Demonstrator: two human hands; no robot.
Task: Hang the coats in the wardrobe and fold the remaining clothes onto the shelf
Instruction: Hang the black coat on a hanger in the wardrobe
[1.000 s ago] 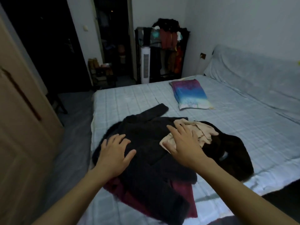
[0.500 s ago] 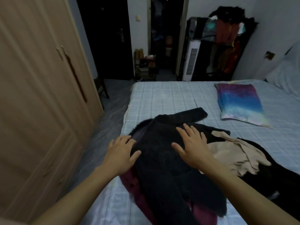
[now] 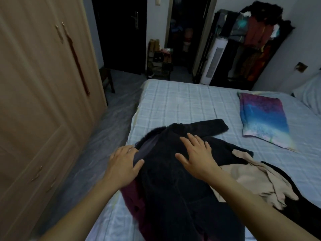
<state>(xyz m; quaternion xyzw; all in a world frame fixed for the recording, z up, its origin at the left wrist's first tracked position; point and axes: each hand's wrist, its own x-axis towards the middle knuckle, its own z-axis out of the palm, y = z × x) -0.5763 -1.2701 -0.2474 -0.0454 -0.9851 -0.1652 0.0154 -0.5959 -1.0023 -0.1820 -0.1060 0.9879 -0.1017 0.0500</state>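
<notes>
Your left hand [image 3: 124, 164] flat, fingers spread, on the black coat's [image 3: 173, 171] left edge, your right hand [image 3: 196, 153] splayed flat on its far middle, both arms outstretched over the bed [image 3: 182, 105]

One cam on my feed: head-worn, wide-angle, edges bowing. It looks fwd and down from the near side of the pale blue checked bed [image 3: 182, 105]. Left hand [image 3: 124, 164] and right hand [image 3: 198, 157] sit close under the lens, mid-frame. Tan wooden wardrobe [image 3: 43, 101] fills the left; dark doorway [image 3: 184, 32] far off, top centre.
</notes>
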